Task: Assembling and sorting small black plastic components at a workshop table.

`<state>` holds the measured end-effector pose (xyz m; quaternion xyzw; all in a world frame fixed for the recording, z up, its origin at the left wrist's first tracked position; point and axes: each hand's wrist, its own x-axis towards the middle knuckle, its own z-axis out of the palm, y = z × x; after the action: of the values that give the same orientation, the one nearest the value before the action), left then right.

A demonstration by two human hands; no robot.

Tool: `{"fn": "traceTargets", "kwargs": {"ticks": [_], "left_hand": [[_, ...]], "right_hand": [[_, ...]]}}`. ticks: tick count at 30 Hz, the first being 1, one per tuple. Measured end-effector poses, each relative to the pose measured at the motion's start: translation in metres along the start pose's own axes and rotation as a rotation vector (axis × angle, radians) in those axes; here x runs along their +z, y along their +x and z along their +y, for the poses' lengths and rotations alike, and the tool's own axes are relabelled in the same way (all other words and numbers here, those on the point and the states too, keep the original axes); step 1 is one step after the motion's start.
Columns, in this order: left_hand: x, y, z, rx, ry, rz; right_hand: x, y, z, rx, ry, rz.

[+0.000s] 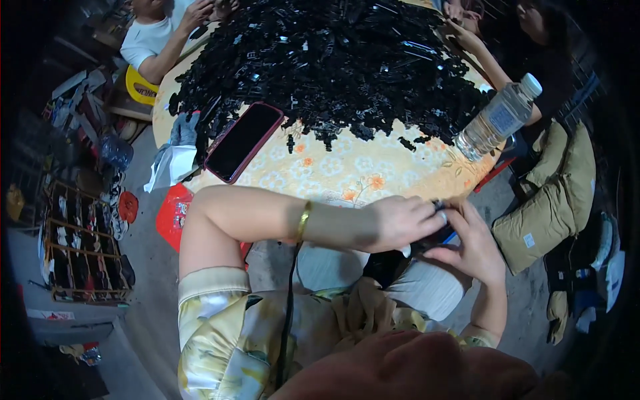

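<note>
My left hand [403, 223] reaches across to the right, fingers curled in a pinch. Opposite it, my right hand [475, 248] curves its thumb and fingers inward. Between them is a small dark piece [435, 235], mostly covered by my fingers, so its exact shape is hidden. Both hands meet over my lap, just off the near edge of a round table [280, 170] with a flowered cover. A large heap of small black plastic pieces [327, 67] spreads over the table, with a few strays at its near side.
On the table lie a phone in a red case [245, 143], a white paper or cloth [172, 167] and a clear water bottle [497, 120]. Two people sit across, hands near the heap. A red stool [175, 217], khaki cushions [543, 213] and a rack [87, 243] stand around.
</note>
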<state>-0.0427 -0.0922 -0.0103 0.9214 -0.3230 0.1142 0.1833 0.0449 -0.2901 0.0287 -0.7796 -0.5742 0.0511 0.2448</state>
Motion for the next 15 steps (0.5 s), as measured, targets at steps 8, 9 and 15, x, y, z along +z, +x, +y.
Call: {"fn": "traceTargets", "kwargs": {"ticks": [8, 9, 15], "left_hand": [[-0.078, 0.02, -0.116, -0.147, 0.184, 0.283], [-0.094, 0.02, -0.142, -0.255, 0.271, 0.322], [-0.15, 0.058, -0.271, -0.436, 0.63, 0.352]], "right_hand": [[-0.004, 0.028, 0.004, -0.066, 0.086, -0.07], [0.0, 0.042, 0.006, -0.115, 0.098, -0.006], [0.042, 0.109, 0.038, -0.279, -0.17, 0.295]]}}
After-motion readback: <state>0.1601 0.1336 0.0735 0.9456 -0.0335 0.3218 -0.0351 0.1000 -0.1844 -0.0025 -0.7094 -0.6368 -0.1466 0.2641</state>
